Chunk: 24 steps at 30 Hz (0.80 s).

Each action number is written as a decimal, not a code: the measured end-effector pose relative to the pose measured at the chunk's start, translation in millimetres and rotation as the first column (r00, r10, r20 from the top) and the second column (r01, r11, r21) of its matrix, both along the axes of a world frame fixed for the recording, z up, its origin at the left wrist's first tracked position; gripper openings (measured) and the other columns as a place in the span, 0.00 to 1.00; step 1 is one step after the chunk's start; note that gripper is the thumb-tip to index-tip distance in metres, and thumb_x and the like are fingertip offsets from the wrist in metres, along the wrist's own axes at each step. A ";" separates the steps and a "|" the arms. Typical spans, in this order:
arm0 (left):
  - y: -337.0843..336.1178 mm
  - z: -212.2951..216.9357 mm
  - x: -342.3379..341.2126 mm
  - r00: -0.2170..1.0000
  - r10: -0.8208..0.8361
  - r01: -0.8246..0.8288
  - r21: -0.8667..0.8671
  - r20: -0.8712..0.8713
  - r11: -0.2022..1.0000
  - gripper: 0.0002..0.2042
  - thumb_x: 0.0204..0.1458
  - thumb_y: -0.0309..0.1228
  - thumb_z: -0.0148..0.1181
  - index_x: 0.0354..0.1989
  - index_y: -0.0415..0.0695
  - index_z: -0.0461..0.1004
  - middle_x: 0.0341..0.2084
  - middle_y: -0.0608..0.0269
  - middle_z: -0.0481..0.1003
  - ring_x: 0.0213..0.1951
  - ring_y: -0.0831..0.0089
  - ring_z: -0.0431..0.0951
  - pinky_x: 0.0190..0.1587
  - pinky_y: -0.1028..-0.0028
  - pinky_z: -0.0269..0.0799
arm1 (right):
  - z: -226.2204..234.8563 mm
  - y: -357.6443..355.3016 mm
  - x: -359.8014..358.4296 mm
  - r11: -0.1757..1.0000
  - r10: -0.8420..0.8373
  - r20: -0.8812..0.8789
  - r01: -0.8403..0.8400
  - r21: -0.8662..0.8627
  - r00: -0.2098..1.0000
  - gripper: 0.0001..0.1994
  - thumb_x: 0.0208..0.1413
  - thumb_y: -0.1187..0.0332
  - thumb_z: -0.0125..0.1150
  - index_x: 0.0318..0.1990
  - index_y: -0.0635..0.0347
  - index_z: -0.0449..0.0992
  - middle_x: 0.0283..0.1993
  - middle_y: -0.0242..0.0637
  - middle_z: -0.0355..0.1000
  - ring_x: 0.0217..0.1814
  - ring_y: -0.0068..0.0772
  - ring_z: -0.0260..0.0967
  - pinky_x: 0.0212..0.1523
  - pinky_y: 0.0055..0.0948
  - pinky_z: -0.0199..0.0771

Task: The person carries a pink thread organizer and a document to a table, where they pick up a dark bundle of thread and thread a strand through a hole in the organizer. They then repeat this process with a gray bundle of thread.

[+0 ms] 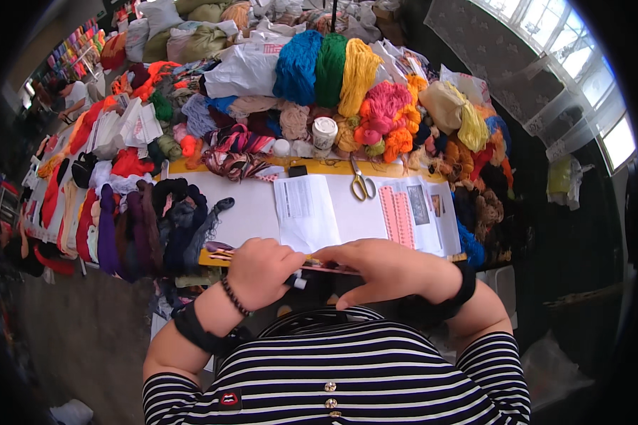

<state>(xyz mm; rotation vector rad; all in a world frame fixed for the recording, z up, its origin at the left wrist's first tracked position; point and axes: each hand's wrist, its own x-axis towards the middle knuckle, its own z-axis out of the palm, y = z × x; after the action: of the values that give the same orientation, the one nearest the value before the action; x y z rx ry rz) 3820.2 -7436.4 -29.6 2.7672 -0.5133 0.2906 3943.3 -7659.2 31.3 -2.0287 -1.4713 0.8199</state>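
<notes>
Head — hands (264, 273) (386, 268) at table edge (209, 259)

Blue yarn (301, 69), green yarn (331, 71) and yellow yarn (360, 74) lie side by side. A white tub (325, 133) stands nearby.

Striped top (397, 361): black and white, short-sleeved
Buttons (330, 403): shiny gold-toned, in a column
Patch (230, 399): dark, with red lips
Left wrist: dark beaded bracelet (231, 297), black band (191, 327)
Right wrist: wide black band (466, 283)
</notes>
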 end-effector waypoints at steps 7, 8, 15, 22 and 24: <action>23.2 54.8 -54.2 0.914 -0.073 -0.004 0.187 0.400 0.982 0.12 0.37 0.28 0.60 0.34 0.46 0.77 0.30 0.67 0.77 0.30 0.71 0.77 0.28 0.73 0.64 | -17.4 -16.2 25.3 0.981 -0.051 -0.339 0.111 0.162 0.940 0.20 0.57 0.64 0.67 0.55 0.62 0.76 0.51 0.43 0.77 0.53 0.40 0.75 0.55 0.33 0.71; 24.4 62.1 -59.5 0.905 -0.098 0.005 0.221 0.413 0.975 0.12 0.37 0.28 0.61 0.34 0.47 0.77 0.31 0.66 0.78 0.31 0.71 0.78 0.28 0.74 0.65 | -22.9 -9.4 24.4 0.961 0.001 -0.336 0.093 0.261 0.942 0.14 0.58 0.68 0.66 0.50 0.62 0.79 0.49 0.43 0.78 0.51 0.39 0.75 0.55 0.33 0.72; 16.9 86.2 -109.4 0.897 -0.083 -0.069 0.323 0.433 0.944 0.08 0.46 0.30 0.62 0.34 0.58 0.79 0.35 0.77 0.75 0.39 0.77 0.75 0.34 0.77 0.61 | -31.0 44.7 10.1 0.891 0.306 -0.374 -0.124 0.436 0.875 0.11 0.56 0.71 0.67 0.46 0.63 0.81 0.48 0.45 0.78 0.51 0.43 0.75 0.53 0.35 0.74; 8.3 80.4 -109.9 0.887 -0.067 -0.069 0.275 0.456 0.959 0.06 0.45 0.30 0.62 0.32 0.56 0.79 0.35 0.78 0.75 0.39 0.77 0.75 0.33 0.78 0.62 | -12.3 114.2 -19.3 0.705 0.457 -0.147 -0.256 0.661 0.877 0.26 0.51 0.76 0.65 0.60 0.61 0.70 0.61 0.49 0.69 0.63 0.52 0.66 0.63 0.42 0.66; 6.4 79.2 -109.0 0.883 -0.061 -0.073 0.264 0.466 0.962 0.06 0.45 0.31 0.62 0.32 0.57 0.79 0.35 0.78 0.75 0.39 0.77 0.75 0.33 0.78 0.62 | -13.9 134.3 -32.5 0.647 0.450 -0.065 -0.274 0.712 0.891 0.27 0.50 0.77 0.64 0.61 0.62 0.69 0.61 0.49 0.69 0.63 0.53 0.66 0.63 0.43 0.65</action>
<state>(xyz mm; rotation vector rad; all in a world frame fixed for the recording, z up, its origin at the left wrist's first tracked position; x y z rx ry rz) 3711.2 -7430.0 49.6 2.9600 -0.7069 0.9817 3910.8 -7524.9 17.4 -1.0470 -1.7327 0.5077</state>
